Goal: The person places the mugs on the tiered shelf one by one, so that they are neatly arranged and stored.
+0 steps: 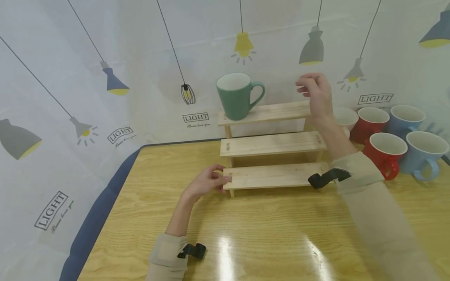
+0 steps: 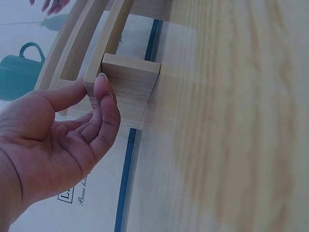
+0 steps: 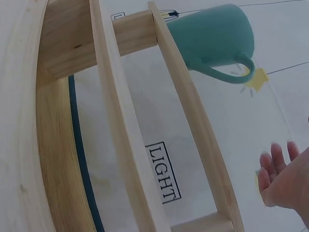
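A three-tier wooden shelf (image 1: 274,175) stands on the table against the printed backdrop. My left hand (image 1: 207,181) grips the left end of its lowest board, thumb on top and fingers beneath; the left wrist view shows the fingertips (image 2: 102,87) at the board's edge. On the left end of the top tier a green mug (image 1: 234,97) stands upright, its handle to the right. Above the right end of that tier my right hand (image 1: 316,91) is raised with nothing in it, fingers loosely bent. In the right wrist view this hand (image 3: 287,181) hangs apart from the green mug (image 3: 212,38).
Right of the shelf stand several mugs: two red mugs (image 1: 386,146), two blue mugs (image 1: 427,150) and a pale mug (image 1: 344,117) partly behind my right forearm. The wood-grain table (image 1: 263,230) extends in front. A backdrop (image 1: 158,128) with printed lamps rises behind.
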`<action>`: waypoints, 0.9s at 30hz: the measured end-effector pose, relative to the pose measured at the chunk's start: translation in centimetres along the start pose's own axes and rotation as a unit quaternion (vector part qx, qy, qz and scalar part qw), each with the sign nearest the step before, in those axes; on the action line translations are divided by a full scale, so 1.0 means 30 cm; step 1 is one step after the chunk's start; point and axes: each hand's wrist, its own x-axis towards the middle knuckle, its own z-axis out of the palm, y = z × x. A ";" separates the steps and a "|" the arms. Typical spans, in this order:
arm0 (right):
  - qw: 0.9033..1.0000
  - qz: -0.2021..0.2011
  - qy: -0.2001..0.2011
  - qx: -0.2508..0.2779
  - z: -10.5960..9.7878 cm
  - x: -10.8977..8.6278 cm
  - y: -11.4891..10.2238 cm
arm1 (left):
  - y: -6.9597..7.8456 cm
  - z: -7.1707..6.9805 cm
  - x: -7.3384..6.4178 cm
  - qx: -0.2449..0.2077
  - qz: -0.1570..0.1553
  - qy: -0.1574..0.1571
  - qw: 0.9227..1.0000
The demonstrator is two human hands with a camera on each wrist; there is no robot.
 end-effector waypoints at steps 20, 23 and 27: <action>0.995 0.002 0.038 -0.097 -0.252 -0.079 0.039 | 0.005 -0.006 -0.002 0.000 -0.004 0.002 1.000; 0.993 0.020 0.046 -0.111 -0.303 -0.091 0.054 | 0.003 -0.003 0.001 -0.001 -0.002 0.000 1.000; 0.984 0.040 0.054 -0.164 -0.366 -0.108 0.076 | 0.000 0.000 0.005 -0.002 -0.002 0.001 1.000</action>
